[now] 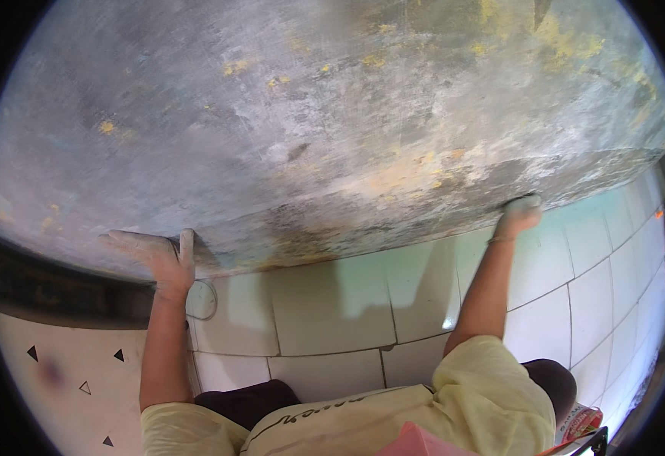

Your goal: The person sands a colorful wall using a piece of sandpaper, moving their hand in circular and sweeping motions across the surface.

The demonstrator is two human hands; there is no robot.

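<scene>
A large grey board or slab [309, 125], mottled with yellow and white patches, fills the upper part of the head view. Along its lower edge, my left hand [158, 253] lies on the surface with fingers stretched out and the thumb apart. It is dusty and holds nothing that I can see. My right hand [523, 214] is curled at the same edge farther right, with pale dust on the knuckles. Its fingers are folded and slightly blurred, so I cannot tell whether something sits inside them.
White tiles [332, 308] lie below the slab, with shadows across them. At left are a dark ledge [70, 296] and a pale surface with triangle marks [76, 422]. A thin looped cord [215, 299] hangs by my left wrist. A printed bucket [583, 422] stands at lower right.
</scene>
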